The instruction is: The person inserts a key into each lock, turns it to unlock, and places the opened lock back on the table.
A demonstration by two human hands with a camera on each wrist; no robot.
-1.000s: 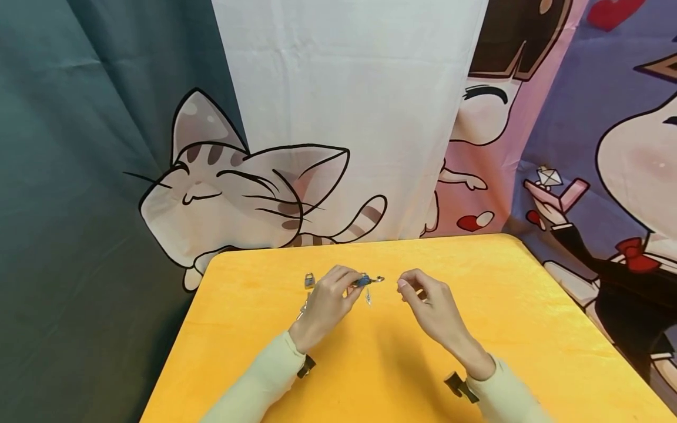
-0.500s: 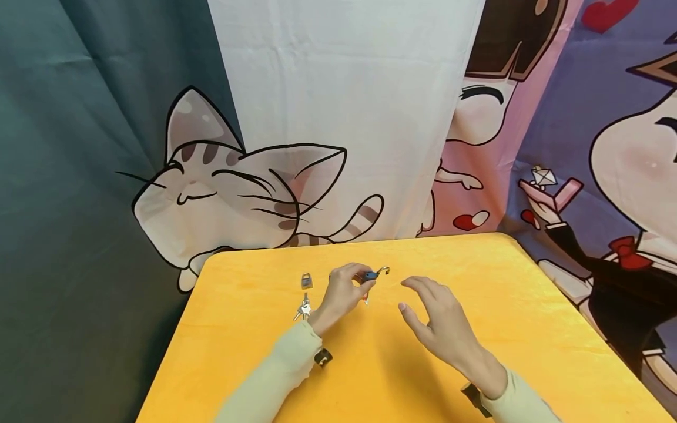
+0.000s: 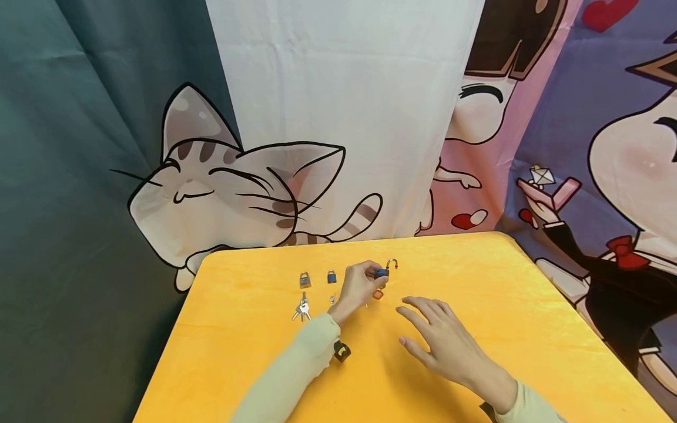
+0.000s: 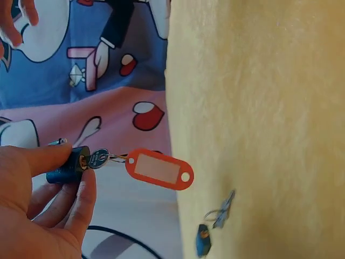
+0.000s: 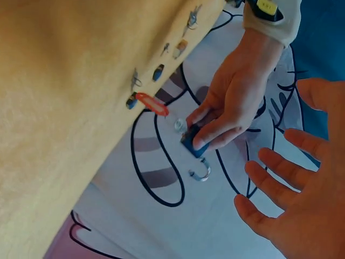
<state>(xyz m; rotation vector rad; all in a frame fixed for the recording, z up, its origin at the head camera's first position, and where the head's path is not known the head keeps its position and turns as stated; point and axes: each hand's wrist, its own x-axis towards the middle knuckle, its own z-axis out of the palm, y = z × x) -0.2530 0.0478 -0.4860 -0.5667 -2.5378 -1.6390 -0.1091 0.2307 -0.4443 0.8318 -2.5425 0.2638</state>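
In the head view my left hand point(image 3: 359, 286) grips a small blue padlock point(image 3: 382, 273) above the yellow table. Its shackle point(image 3: 392, 264) is swung out, away from the body. A key point(image 4: 98, 158) sits in the keyhole, and a red key tag point(image 4: 160, 169) hangs from it on a ring. To the right, my right hand point(image 3: 449, 343) hovers over the table with its fingers spread, holding nothing. The right wrist view shows the held padlock between the left thumb and fingers, apart from my right hand.
On the table point(image 3: 233, 352) lie a silver padlock point(image 3: 305, 281), a blue padlock point(image 3: 331, 277), a bunch of keys point(image 3: 303, 308) and smaller keys point(image 3: 332, 298). The right wrist view shows another padlock point(image 5: 131, 101). A printed curtain point(image 3: 344, 117) hangs behind the table's back edge.
My left hand has moved right with the padlock, and the padlocks and keys behind it have come into sight. My right hand has drawn back toward me and spread its fingers.
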